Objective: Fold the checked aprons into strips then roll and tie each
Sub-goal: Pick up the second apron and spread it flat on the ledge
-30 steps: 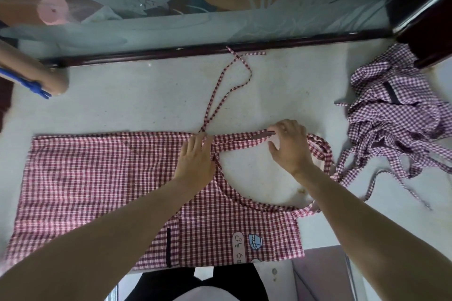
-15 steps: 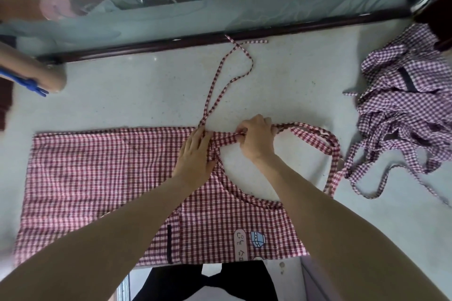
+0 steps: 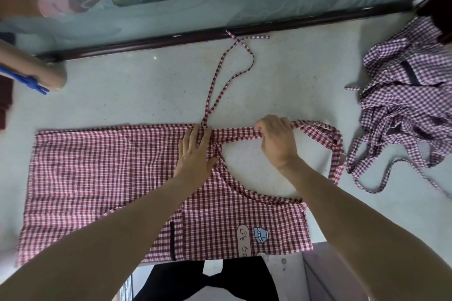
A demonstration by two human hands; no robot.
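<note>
Fingers of the right hand curled around the folded bib strip of the red apron, farther right than half a second before; the left hand pressed flat just beside. That apron lay spread on the pale table, its ties reaching the far edge. Right of it sat a heap of purple aprons.

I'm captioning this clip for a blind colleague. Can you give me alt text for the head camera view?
A red checked apron lies flat on a pale table; the left hand presses it flat while the right hand grips its folded top strap. A heap of purple checked aprons sits at the right.
</note>
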